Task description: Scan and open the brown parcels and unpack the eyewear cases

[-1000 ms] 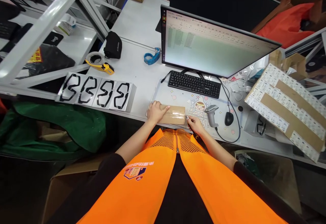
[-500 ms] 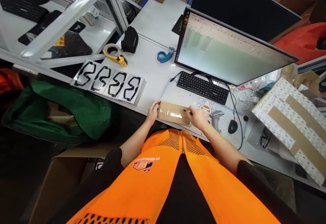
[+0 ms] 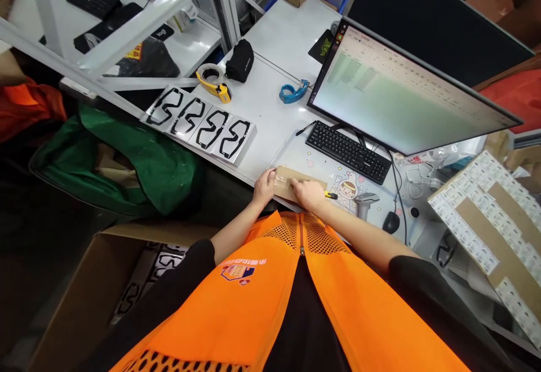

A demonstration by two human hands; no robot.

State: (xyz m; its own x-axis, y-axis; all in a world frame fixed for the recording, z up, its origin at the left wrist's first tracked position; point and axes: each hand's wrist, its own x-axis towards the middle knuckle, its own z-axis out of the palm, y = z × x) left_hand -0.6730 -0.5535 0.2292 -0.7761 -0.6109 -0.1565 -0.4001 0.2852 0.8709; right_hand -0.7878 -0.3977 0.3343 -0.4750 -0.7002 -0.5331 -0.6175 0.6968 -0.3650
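A small brown cardboard box (image 3: 285, 187) with shiny clear tape lies at the desk's front edge. My left hand (image 3: 265, 186) is closed around its left end, thumb on top. Bent over the top face is my right hand (image 3: 309, 194), fingertips pressed on the taped middle. A yellow and black utility knife (image 3: 331, 195) sticks out to the right from under this hand; it appears tucked in the palm, its blade hidden.
Several white boxes with black printed shapes (image 3: 234, 140) stand in a row left. Behind are a yellow tape dispenser (image 3: 220, 91), blue tape dispenser (image 3: 293, 92), keyboard (image 3: 347, 151) and monitor (image 3: 406, 90). A scanner (image 3: 364, 204) and mouse (image 3: 391, 222) lie right.
My right hand has moved left over the box, fingertips now on its top. The knife, earlier pointing left from my fingers, now shows right of the hand. The camera view has shifted.
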